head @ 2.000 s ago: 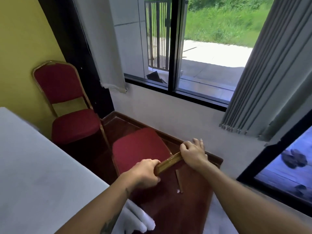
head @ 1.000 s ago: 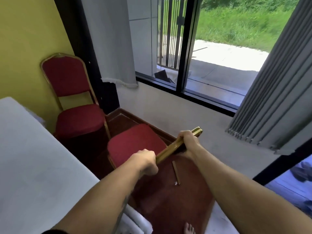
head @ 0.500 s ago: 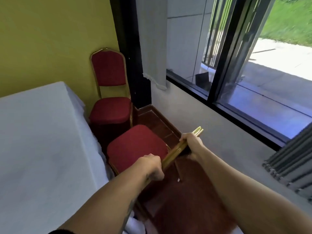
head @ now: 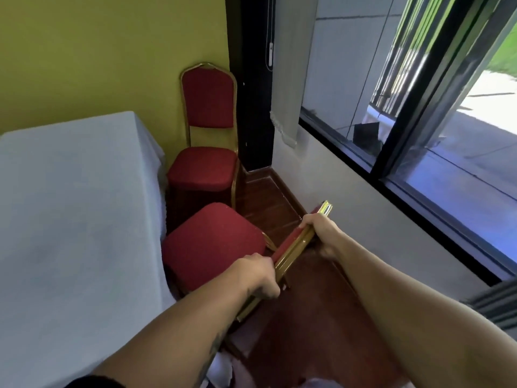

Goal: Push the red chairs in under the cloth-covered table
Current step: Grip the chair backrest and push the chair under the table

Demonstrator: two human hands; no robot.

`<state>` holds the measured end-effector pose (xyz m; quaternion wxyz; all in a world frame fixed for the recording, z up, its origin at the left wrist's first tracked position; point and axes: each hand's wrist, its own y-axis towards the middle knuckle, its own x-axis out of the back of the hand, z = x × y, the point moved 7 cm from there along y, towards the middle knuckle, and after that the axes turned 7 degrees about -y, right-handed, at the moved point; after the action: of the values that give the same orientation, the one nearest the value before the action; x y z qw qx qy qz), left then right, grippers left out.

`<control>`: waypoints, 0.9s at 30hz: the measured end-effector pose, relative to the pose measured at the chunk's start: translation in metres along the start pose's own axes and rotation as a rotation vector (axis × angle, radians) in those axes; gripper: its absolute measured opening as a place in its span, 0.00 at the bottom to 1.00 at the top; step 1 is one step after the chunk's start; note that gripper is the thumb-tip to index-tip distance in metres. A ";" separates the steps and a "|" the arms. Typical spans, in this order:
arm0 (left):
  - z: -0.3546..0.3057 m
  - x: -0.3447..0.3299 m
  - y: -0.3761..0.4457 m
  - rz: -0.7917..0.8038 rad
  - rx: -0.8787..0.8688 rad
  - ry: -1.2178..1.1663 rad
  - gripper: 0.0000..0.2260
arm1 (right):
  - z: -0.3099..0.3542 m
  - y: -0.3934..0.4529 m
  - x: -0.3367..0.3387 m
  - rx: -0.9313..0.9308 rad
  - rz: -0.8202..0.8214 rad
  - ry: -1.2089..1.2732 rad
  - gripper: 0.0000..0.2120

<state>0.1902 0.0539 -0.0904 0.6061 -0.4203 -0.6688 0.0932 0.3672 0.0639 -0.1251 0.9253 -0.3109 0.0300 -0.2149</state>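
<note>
The near chair (head: pixel 212 242) sits at the centre of our view with its seat just touching the drape of the cloth-covered counter (head: pixel 70 219) at nine o'clock, not yet tucked under; our left hand (head: pixel 258 278) and right hand (head: pixel 321 233) are both wrapped tight around its gilt back rail. The far chair (head: pixel 205 147), at twelve o'clock against the yellow wall, stands beside the counter's corner, untouched, so we judge both pushes remain.

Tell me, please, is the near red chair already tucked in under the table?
Not yet. The near chair has its whole seat showing beside the cloth-covered table, with both hands, left and right, gripping its backrest.
</note>
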 end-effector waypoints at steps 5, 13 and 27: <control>-0.005 0.008 0.009 0.011 0.094 -0.051 0.20 | 0.015 0.025 -0.006 0.018 0.109 -0.049 0.11; -0.043 0.016 0.026 -0.053 0.273 -0.150 0.15 | 0.035 0.070 0.005 0.014 0.318 -0.075 0.21; -0.083 0.035 0.051 -0.147 0.452 -0.311 0.18 | 0.074 0.114 0.007 -0.044 0.518 -0.272 0.27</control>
<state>0.2899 0.0772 -0.0765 0.5795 -0.2054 -0.7449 0.2590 0.4313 0.1841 -0.1322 0.9380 -0.3388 -0.0114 0.0731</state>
